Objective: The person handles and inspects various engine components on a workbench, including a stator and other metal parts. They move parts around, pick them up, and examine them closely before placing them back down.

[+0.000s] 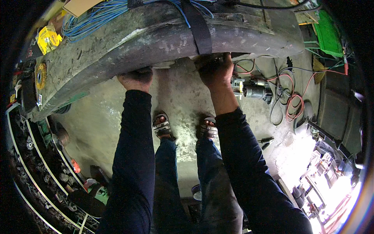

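Tabletop: worn and grey, running across the top of the view; both hands are at the underside of its near, rounded edge.
Black strap: laid over the tabletop and down its front, its lower end just above the right hand.
Left hand: bent under the edge, fingers out of sight; I cannot tell whether they are clamped on anything.
Right hand: curled in at the same edge, well apart from the left; what it grips, if anything, is hidden.
Work under the edge: both hands are in position, so reaching in looks done; handling there appears unfinished, and how much is left cannot be judged.
Blue cable: bundled on the tabletop, clear of both hands, seemingly uninvolved.
Floor: a motor-like unit and a red cable lie to the right, untouched.
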A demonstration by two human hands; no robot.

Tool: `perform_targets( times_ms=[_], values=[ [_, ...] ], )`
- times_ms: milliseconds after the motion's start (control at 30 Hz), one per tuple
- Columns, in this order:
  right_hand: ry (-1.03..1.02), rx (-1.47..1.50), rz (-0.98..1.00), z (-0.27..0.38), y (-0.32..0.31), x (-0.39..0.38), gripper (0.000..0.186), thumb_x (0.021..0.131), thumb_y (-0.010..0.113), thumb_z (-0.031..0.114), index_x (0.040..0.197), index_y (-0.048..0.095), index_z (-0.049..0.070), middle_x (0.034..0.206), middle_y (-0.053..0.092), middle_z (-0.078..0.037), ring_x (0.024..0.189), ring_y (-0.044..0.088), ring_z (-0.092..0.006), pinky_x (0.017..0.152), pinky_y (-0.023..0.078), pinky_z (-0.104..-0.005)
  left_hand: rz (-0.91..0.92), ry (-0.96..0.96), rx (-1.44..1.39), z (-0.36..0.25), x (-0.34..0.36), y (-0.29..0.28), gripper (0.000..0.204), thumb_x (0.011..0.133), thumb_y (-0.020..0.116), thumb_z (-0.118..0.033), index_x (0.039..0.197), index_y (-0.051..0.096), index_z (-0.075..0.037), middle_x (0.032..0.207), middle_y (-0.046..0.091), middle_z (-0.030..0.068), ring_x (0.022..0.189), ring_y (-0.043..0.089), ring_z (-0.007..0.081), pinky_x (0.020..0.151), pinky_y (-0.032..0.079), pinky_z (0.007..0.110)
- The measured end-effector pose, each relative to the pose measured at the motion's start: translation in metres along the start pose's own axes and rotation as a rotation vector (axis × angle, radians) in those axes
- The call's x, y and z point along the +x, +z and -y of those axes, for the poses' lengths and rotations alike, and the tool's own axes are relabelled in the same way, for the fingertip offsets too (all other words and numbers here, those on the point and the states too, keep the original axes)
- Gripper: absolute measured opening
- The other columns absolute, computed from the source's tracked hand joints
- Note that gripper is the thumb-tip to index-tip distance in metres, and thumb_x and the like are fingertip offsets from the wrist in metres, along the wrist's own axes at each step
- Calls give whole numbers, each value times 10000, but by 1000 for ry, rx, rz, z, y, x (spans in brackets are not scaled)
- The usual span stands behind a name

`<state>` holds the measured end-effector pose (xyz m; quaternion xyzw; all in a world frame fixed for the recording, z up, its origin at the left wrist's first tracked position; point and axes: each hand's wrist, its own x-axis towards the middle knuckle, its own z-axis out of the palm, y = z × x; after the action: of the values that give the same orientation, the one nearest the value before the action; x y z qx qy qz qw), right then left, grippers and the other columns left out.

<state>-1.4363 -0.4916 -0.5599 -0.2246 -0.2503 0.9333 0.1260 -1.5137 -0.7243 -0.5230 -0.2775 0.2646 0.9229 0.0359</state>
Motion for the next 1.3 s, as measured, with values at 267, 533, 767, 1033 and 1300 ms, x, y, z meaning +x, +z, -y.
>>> perform_targets(
  times_ms=[267, 533, 767, 1033, 1300],
  values=[
    [-105, -138, -44, -13, -15, -7, 627, 1072, 358, 542, 1524, 445, 116, 1544, 473, -134, 1395, 461, -374, 1186, 324, -523, 2, -4, 142, 4, -20, -3, 717, 952, 521, -592, 1465, 465, -94, 1478, 492, 158, 1361, 472, 348, 1162, 359, 531],
    [93, 231, -356, 13, 10, -67, 660, 1039, 425, 633, 1469, 494, 138, 1392, 570, -120, 1266, 546, -339, 1132, 404, -516, -34, -77, 23, 3, -56, -36, 607, 913, 609, -566, 1327, 620, -122, 1319, 657, 107, 1150, 649, 320, 1002, 531, 495],
    [110, 278, -378, 17, -10, -136, 555, 1049, 428, 593, 1393, 553, 176, 1264, 606, -84, 1117, 601, -303, 995, 509, -501, -120, -104, 24, 13, -130, -64, 712, 893, 620, -615, 1431, 563, -151, 1416, 595, 105, 1243, 598, 315, 1034, 506, 507],
    [146, 257, -566, 20, -22, -218, 531, 1040, 444, 595, 1337, 583, 177, 1123, 650, -68, 984, 644, -282, 897, 552, -468, -279, -128, 61, 17, -212, -92, 793, 890, 597, -660, 1490, 490, -152, 1498, 510, 94, 1329, 519, 301, 1100, 431, 515],
    [178, 290, -580, 25, -29, -262, 557, 1009, 476, 608, 1343, 592, 178, 1119, 679, -74, 1010, 660, -290, 910, 552, -474, -288, -180, -58, 16, -253, -110, 731, 946, 546, -621, 1514, 468, -167, 1529, 492, 95, 1368, 493, 312, 1143, 388, 530]
  ],
)
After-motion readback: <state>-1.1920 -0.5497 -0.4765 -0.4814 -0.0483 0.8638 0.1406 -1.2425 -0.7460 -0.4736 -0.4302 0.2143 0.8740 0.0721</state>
